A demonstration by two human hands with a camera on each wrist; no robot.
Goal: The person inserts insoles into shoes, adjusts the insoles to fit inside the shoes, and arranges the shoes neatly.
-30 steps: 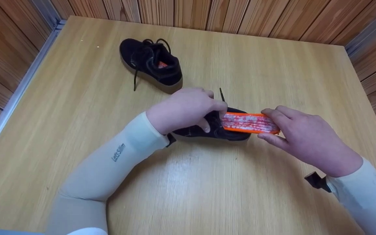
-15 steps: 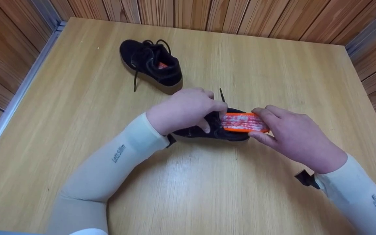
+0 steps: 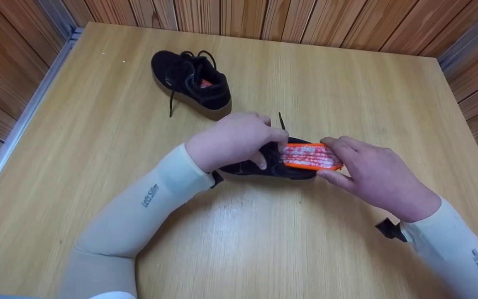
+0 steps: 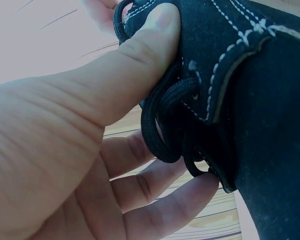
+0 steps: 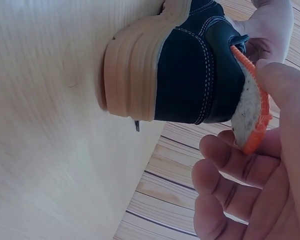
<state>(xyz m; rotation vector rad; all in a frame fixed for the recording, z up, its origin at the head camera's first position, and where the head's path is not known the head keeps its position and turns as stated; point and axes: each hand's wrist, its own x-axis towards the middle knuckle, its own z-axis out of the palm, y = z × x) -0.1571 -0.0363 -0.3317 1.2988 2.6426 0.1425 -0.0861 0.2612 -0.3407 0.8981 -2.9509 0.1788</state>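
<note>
A black lace-up shoe [image 3: 272,167] stands on the table, toe to the left. My left hand [image 3: 239,139] grips its upper around the laces; the thumb presses one side and the fingers curl at the other, as the left wrist view shows. From the shoe's opening sticks an insole [image 3: 309,156], red and white on top with an orange edge. My right hand [image 3: 374,174] pinches the insole's heel end between thumb and fingers. In the right wrist view the insole's pale speckled underside [image 5: 247,107] shows above the shoe's heel. Its front part is hidden inside.
A second black shoe [image 3: 191,83] sits farther back on the left, laces loose, with a red-orange insole [image 3: 206,83] visible inside. The wooden table [image 3: 230,249] ends at a plank wall [image 3: 284,20] behind.
My right hand has moved left with the insole, which now reaches deeper into the shoe. Over the last half second it has barely moved. My left hand stays in place.
</note>
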